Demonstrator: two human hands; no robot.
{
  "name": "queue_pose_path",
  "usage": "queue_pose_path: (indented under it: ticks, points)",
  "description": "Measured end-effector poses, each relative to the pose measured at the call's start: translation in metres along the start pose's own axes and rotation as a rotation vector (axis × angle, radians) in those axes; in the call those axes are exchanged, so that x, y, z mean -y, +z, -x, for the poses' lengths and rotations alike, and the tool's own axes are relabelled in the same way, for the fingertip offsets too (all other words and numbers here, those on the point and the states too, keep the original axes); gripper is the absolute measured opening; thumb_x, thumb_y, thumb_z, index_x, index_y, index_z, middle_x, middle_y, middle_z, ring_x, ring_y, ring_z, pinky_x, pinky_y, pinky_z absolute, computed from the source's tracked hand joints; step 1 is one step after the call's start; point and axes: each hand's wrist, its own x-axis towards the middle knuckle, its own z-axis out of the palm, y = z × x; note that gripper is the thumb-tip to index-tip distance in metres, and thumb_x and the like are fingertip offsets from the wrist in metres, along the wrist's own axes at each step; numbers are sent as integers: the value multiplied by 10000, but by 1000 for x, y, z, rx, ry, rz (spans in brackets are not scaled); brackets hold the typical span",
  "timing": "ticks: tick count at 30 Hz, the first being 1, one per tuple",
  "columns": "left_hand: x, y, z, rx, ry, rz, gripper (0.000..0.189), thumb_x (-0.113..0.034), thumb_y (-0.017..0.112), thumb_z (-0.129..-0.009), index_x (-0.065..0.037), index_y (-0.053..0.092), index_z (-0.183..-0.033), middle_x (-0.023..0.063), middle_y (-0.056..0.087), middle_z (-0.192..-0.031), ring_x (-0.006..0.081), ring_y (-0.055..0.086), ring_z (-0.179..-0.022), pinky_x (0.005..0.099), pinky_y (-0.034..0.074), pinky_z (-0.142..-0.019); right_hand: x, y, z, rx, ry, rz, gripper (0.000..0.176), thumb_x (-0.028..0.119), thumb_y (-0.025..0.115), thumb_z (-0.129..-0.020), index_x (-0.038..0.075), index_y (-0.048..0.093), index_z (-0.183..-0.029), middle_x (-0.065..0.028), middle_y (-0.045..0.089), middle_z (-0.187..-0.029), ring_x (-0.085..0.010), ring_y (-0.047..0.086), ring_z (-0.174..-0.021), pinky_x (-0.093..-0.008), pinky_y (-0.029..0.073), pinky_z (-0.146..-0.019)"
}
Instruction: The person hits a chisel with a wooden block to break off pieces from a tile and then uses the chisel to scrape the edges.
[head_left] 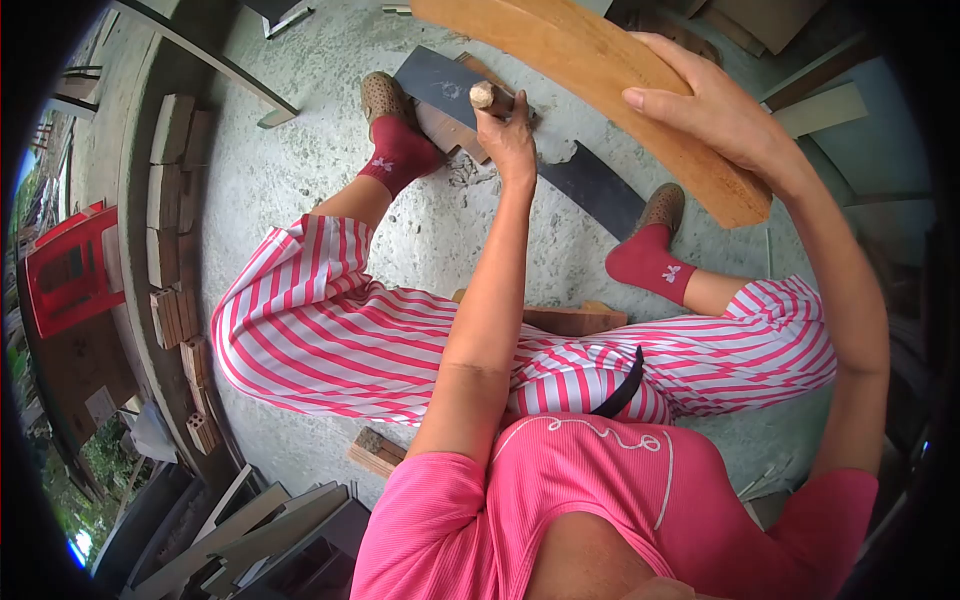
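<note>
My right hand (715, 110) grips a long, slightly curved wooden board (580, 65), thumb on its near face and fingers over the far edge. The board is raised on a slant at the upper right, and its far end leaves the view. My left hand (508, 140) is wrapped round a short wooden handle (484, 95) with a pale, rough end pointing toward me. What the handle belongs to is hidden behind the hand. Beyond and beside this hand, a dark flat sheet (436, 80) lies over brown wood pieces (445, 130) on the floor.
Another dark sheet part (595, 190) lies near my right foot (650, 240). A wood block (575, 320) rests between my legs. Bricks (165, 255) line a ledge at left, with a red plastic stool (72, 270) beyond. Panels (270, 540) lean at lower left. Boards (820, 110) stand at upper right.
</note>
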Motion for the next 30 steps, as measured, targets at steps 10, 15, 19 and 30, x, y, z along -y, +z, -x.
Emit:
queue_pose_path:
  ticks: [10, 15, 19, 30]
  points:
    - [12, -15, -23, -95, -87, 108, 309, -163, 721, -795, 41, 569, -971, 115, 651, -890, 188, 606, -794, 319, 476, -769, -23, 8, 22, -43, 164, -76, 693, 469, 613, -793, -3, 463, -1278, -141, 598, -1102, -203, 578, -994, -308, 440, -850]
    - [4, -9, -15, -48, -56, 19, 315, -163, 718, -799, 42, 564, -983, 125, 654, -902, 207, 622, -821, 328, 478, -777, 37, -15, 8, 46, -119, -145, 671, 377, 628, -790, 46, 418, -1335, -122, 588, -1108, -191, 563, -993, -328, 436, -863]
    - [7, -6, -8, -30, -20, 13, 313, -157, 709, -802, 40, 560, -995, 131, 656, -899, 217, 629, -833, 330, 480, -779, 104, -5, 17, -165, -315, 14, 716, 294, 679, -744, -32, 375, -1304, -185, 615, -1028, -225, 651, -835, -335, 539, -758]
    - [6, -7, 0, -2, 61, 45, 271, -86, 654, -810, 27, 516, -1014, 125, 638, -830, 201, 605, -759, 310, 472, -711, 4, 25, 3, 157, 113, 124, 665, 396, 622, -757, 72, 441, -1308, -145, 615, -1070, -229, 600, -947, -352, 457, -823]
